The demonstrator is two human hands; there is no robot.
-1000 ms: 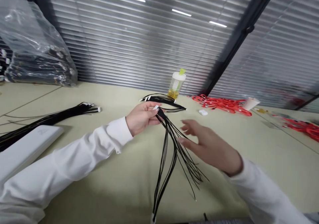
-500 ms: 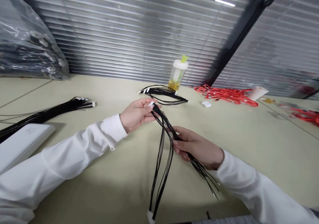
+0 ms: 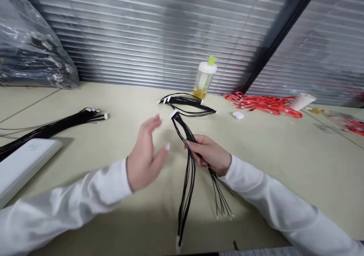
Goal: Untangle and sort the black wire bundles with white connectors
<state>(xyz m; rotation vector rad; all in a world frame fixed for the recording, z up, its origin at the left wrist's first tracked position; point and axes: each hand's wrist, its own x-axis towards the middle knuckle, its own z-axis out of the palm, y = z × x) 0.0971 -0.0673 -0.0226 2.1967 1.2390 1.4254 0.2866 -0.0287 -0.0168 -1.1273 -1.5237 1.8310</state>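
My right hand (image 3: pixel 209 153) is closed around a black wire harness (image 3: pixel 186 195) above the table. A white connector (image 3: pixel 174 114) caps the harness's upper end, and a looped branch hangs down to another white piece (image 3: pixel 178 244) near the bottom edge. Loose wire ends with small tips fan out below my right hand. To the left of the harness, my left hand (image 3: pixel 146 155) is raised with thumb and fingers apart, slightly blurred and holding nothing. Beyond the held harness lies a second black wire harness (image 3: pixel 184 99) with white connectors.
At left lie a bundle of black wires (image 3: pixel 65 125) and a white box-shaped device (image 3: pixel 31 165), with a clear plastic bag (image 3: pixel 34 51) behind. A bottle (image 3: pixel 204 79), a small white case (image 3: pixel 238 115) and red cables (image 3: pixel 264 103) stand or lie toward the back.
My left hand has let go of the harness's connector end, moved left and down, and opened. My right hand still grips the harness, slightly further left.
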